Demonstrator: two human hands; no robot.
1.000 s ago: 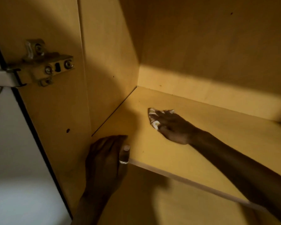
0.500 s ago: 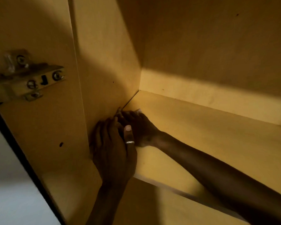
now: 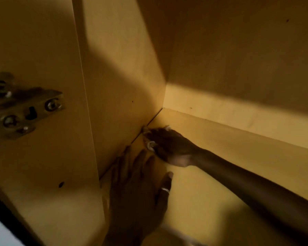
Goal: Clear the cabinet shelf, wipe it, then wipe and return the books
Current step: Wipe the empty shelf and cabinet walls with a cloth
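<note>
The yellow wooden cabinet shelf (image 3: 229,171) holds no books in this view. My right hand (image 3: 169,144) reaches in from the right and presses flat on a small white cloth (image 3: 149,144) against the shelf, right where it meets the left side wall. Only white scraps of the cloth show between the fingers. My left hand (image 3: 139,189), with a ring on the thumb, lies flat on the shelf's front left part, fingers spread, holding nothing, just in front of the right hand.
The cabinet's left side wall (image 3: 124,82) and back wall (image 3: 238,50) close in the corner. A metal door hinge (image 3: 25,107) is screwed to the panel on the left. The shelf stretches away to the right in dim light.
My right hand swept the cloth leftward across the shelf to the side wall. My left hand moved from the shelf's front edge onto the shelf surface.
</note>
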